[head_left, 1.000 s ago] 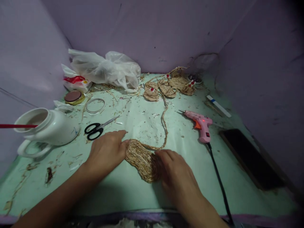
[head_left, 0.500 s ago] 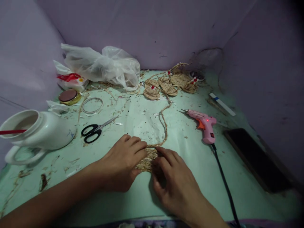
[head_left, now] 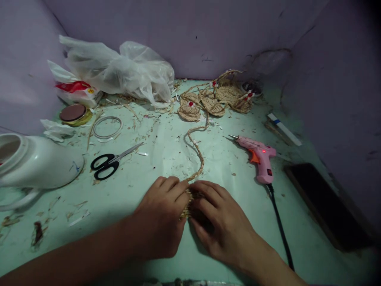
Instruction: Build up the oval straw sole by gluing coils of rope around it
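Observation:
Between my hands is a small coiled piece of braided straw cord (head_left: 187,204), mostly covered by my fingers. My left hand (head_left: 165,214) is closed on its left side, knuckles up. My right hand (head_left: 222,220) curls round its right side, fingertips on the top edge and thumb below. From the far edge of the piece a loose braid (head_left: 199,151) runs away in a bend to several coiled straw shapes (head_left: 190,109) with red and white beads. Right of the braid lies a pink glue gun (head_left: 257,155) with its red light lit.
Black-handled scissors (head_left: 110,163), a tape ring (head_left: 107,127) and a white jug (head_left: 50,161) lie to the left. A plastic bag (head_left: 125,73) rests against the back wall. At right are a dark phone (head_left: 324,202) and the glue gun's cord (head_left: 279,226). Straw scraps litter the tabletop.
My hands have come closer together, hiding more of the coiled piece. The loose braid has shifted left into an S-shaped bend. The whole view has moved slightly.

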Tool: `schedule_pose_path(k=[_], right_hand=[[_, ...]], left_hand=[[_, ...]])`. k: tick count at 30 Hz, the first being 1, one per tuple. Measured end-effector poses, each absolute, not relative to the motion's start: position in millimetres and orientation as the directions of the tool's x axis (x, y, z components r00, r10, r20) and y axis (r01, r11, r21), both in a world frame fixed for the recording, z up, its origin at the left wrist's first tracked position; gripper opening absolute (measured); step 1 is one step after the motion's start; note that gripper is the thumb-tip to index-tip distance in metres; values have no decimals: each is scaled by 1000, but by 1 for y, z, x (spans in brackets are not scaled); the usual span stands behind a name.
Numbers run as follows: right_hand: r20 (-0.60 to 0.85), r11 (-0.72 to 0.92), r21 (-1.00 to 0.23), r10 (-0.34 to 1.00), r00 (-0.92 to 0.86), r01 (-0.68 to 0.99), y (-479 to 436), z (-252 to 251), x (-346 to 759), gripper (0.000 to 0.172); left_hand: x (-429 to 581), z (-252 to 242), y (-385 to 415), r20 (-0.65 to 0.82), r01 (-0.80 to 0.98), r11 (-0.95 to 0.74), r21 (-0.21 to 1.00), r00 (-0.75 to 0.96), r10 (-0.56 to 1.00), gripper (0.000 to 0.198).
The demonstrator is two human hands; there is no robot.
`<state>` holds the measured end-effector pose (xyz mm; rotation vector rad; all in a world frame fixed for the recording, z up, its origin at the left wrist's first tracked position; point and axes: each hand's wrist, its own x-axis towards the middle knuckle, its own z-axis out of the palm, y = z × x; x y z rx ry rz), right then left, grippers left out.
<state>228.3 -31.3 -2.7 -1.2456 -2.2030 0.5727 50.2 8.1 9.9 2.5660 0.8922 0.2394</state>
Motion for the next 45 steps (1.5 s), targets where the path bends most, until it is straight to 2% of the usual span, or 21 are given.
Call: schedule_pose_path(k=[5,11,19,28,34,37,39,40,42,44,45], right_hand=[[280,465,-651,882,-380,600,-32,-9,224,15],[353,468,-674,884,-307,572,-37,-18,222,18],[343,453,-707,891,-297,542,-35,-18,221,16],[319,423,-740,905,-281,523,-35,-18,220,19],[314,388,-756,922,-228,528,-43,-26,223,20],[355,366,-810,928,-115,458,-44,-27,226,28],[392,347,-865,918,57,363,-41,-28,232,30],[401,335,-885,901,165,322,-40,-30,236,26],[401,313,-908,840,366,277,-35,-37,247,23],[342,267,-938,800,492,219,-30,-44,259,32],[306,238,-951,798,520,195,-27,-47,265,33]], left_hand=[[51,7,14,40,508,-722,469,805,592,20],[50,-2,11,142,485,-714,506,769,623,20],[54,-5,12,173,481,-707,518,751,637,14],[55,1,14,93,505,-698,508,774,627,6],[54,-2,6,83,556,-683,474,744,663,16],[46,0,2,140,532,-648,545,704,696,28],[37,4,0,228,498,-622,604,640,734,36],[32,7,0,290,492,-611,620,580,761,36],[21,12,2,385,541,-551,635,397,833,25],[12,15,5,322,666,-381,641,217,921,20],[8,14,7,225,746,-284,602,182,957,22]])
